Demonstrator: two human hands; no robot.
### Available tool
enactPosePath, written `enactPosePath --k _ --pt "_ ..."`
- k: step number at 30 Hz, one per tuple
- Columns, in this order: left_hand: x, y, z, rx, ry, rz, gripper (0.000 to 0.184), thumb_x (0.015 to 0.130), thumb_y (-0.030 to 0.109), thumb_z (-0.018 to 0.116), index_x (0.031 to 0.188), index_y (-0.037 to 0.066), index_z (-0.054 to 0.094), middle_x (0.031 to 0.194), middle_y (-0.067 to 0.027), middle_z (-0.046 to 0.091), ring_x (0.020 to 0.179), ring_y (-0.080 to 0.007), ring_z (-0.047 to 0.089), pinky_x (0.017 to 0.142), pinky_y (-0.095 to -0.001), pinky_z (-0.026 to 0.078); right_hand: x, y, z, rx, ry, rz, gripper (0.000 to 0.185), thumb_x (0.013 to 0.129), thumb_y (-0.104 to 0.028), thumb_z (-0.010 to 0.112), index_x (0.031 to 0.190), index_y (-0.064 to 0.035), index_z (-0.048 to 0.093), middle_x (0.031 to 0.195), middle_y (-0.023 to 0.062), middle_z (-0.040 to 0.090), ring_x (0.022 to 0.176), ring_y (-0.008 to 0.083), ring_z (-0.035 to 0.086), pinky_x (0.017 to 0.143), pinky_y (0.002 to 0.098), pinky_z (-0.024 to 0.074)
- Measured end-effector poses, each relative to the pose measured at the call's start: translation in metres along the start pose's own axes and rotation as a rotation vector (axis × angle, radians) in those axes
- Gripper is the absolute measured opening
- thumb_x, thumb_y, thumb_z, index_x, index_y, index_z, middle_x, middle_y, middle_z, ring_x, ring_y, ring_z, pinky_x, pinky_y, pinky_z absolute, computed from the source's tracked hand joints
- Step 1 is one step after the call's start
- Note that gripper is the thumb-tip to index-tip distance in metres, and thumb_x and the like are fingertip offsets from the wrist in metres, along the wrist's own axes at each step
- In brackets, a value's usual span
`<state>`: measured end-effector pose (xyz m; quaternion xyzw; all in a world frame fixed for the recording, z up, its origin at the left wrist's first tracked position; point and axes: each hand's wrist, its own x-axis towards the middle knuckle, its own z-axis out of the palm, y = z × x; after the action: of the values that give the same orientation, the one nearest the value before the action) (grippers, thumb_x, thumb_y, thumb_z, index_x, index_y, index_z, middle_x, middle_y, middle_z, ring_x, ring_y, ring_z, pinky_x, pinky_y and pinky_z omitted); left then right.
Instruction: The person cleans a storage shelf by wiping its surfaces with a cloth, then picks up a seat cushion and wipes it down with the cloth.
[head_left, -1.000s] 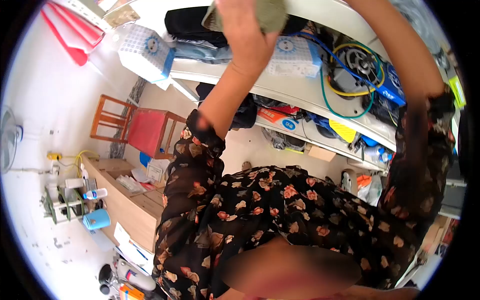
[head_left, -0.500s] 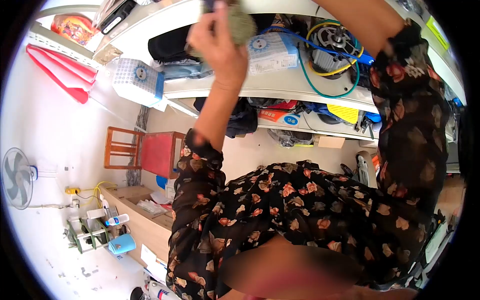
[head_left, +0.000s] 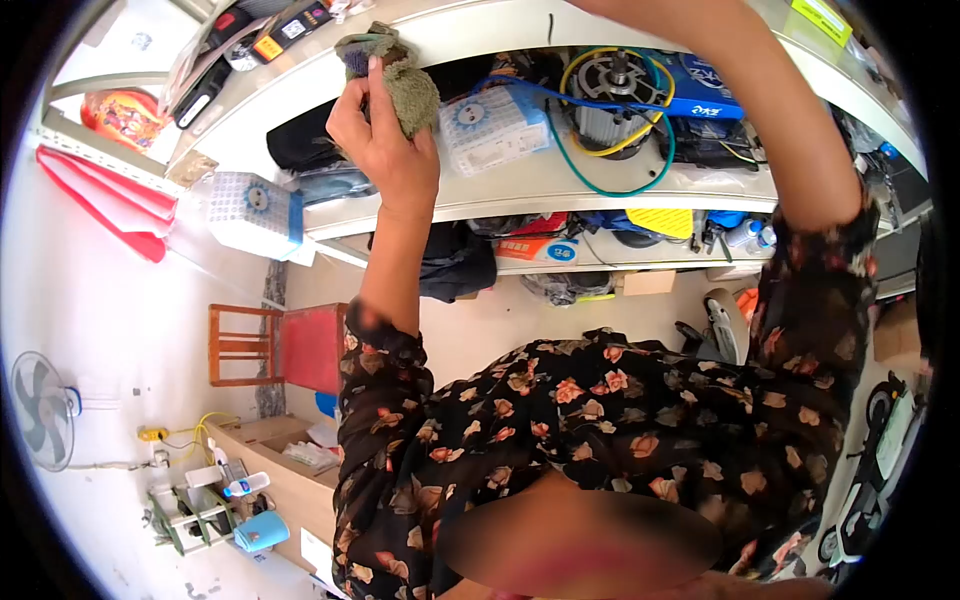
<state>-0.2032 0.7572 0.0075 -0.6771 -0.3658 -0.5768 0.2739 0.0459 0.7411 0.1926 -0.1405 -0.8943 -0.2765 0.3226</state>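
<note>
A crumpled green cloth (head_left: 408, 98) is in my left hand (head_left: 385, 150), pressed against the front edge of the upper shelf (head_left: 480, 45). The fingers of that hand are bent round the cloth. My right arm reaches up past the top edge of the view, so the right hand is out of sight. Below the cloth, the middle shelf (head_left: 480, 192) bears dark folded clothing (head_left: 300, 138), a white and blue packet (head_left: 492, 128) and a round metal motor (head_left: 610, 95) with yellow, green and blue cords looped about it.
A white and blue package (head_left: 250, 212) juts from the shelf's left end. On the lower shelf are dark cloth (head_left: 455, 262) and an orange box (head_left: 540, 248). Further left stand a red chair (head_left: 310, 348), a wooden desk (head_left: 300, 500) and a wall fan (head_left: 42, 410).
My left hand has moved left along the upper shelf edge with the green cloth. The view has shifted, and more of the upper shelf's left end now shows.
</note>
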Motion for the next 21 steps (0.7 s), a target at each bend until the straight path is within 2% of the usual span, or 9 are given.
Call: enactPosePath --k 4,5,7,9,10,13,15,17,21 --pt "0.011 0.033 0.014 -0.091 -0.037 0.149 0.07 0.062 -0.013 0.062 0.13 0.0 0.063 0.116 -0.0134 0.056 0.106 -0.0342 0.053 0.092 -0.0437 0.042 -0.054 -0.007 -0.01 -0.126 0.026 0.142 0.022 0.08 -0.008 0.072 0.102 -0.0087 0.073 0.106 0.0121 0.067 0.101 0.0348 0.06 0.085 0.0434 0.0503" --pt "0.012 0.038 0.026 -0.106 -0.011 0.194 0.072 0.061 -0.007 0.067 0.132 0.001 0.063 0.114 -0.0143 0.058 0.105 -0.0328 0.054 0.095 -0.042 0.039 -0.065 -0.007 -0.008 -0.175 0.04 0.181 0.023 0.078 -0.006 0.073 0.102 -0.008 0.073 0.108 0.0126 0.066 0.101 0.0357 0.06 0.085 0.0439 0.0502" --pt "0.018 0.06 0.035 -0.16 -0.06 0.244 0.064 0.068 -0.005 0.065 0.131 0.002 0.064 0.115 -0.012 0.058 0.105 -0.0311 0.055 0.095 -0.0415 0.041 -0.082 -0.012 -0.005 -0.251 0.053 0.244 0.029 0.076 -0.005 0.073 0.105 -0.0057 0.071 0.113 0.0143 0.065 0.103 0.0367 0.06 0.088 0.0445 0.0502" --pt "0.026 0.091 0.044 -0.138 -0.151 0.387 0.05 0.08 0.008 0.06 0.13 0.003 0.061 0.114 -0.01 0.057 0.105 -0.0287 0.056 0.09 -0.0378 0.048 -0.09 -0.023 -0.007 -0.332 0.065 0.292 0.031 0.076 -0.003 0.072 0.106 -0.0049 0.071 0.114 0.0146 0.064 0.103 0.0371 0.06 0.088 0.0443 0.0502" --pt "0.028 0.099 0.049 -0.149 -0.128 0.432 0.054 0.08 0.01 0.06 0.134 0.004 0.058 0.114 -0.0087 0.057 0.107 -0.0269 0.056 0.09 -0.0362 0.049 -0.096 -0.025 -0.006 -0.362 0.089 0.293 0.031 0.078 -0.006 0.072 0.109 -0.0051 0.07 0.116 0.0149 0.064 0.105 0.0368 0.06 0.089 0.0447 0.0499" --pt "0.031 0.071 0.028 -0.071 -0.283 0.452 0.057 0.08 0.009 0.061 0.136 0.006 0.056 0.114 -0.0082 0.058 0.107 -0.026 0.057 0.091 -0.0369 0.049 -0.121 -0.036 -0.001 -0.437 0.13 0.36 0.032 0.083 -0.007 0.069 0.115 -0.0065 0.071 0.12 0.014 0.065 0.11 0.0341 0.061 0.093 0.0431 0.0485" --pt "0.022 0.027 0.009 0.029 -0.223 0.469 0.062 0.079 0.007 0.063 0.14 0.009 0.055 0.112 -0.0082 0.059 0.105 -0.0269 0.059 0.092 -0.0393 0.049 -0.142 -0.061 -0.002 -0.448 0.117 0.494 0.033 0.086 -0.002 0.065 0.118 -0.0087 0.073 0.121 0.0113 0.068 0.112 0.0297 0.063 0.097 0.0381 0.047" --pt "0.014 -0.014 -0.015 0.123 -0.214 0.356 0.061 0.069 -0.007 0.069 0.128 0.008 0.068 0.109 -0.0105 0.063 0.102 -0.0276 0.06 0.091 -0.0388 0.043 -0.165 -0.08 -0.005 -0.414 0.115 0.542 0.044 0.078 0.006 0.065 0.119 -0.0097 0.073 0.116 0.0114 0.068 0.103 0.0295 0.062 0.09 0.0384 0.0465" --pt "0.013 -0.018 -0.014 0.089 -0.167 0.306 0.067 0.065 -0.009 0.071 0.13 0.001 0.065 0.111 -0.0148 0.06 0.101 -0.0314 0.056 0.09 -0.0399 0.043 -0.205 -0.115 0.001 -0.306 0.063 0.709 0.046 0.077 0.009 0.061 0.119 -0.0064 0.072 0.117 0.0125 0.066 0.105 0.0309 0.061 0.092 0.0398 0.0458"
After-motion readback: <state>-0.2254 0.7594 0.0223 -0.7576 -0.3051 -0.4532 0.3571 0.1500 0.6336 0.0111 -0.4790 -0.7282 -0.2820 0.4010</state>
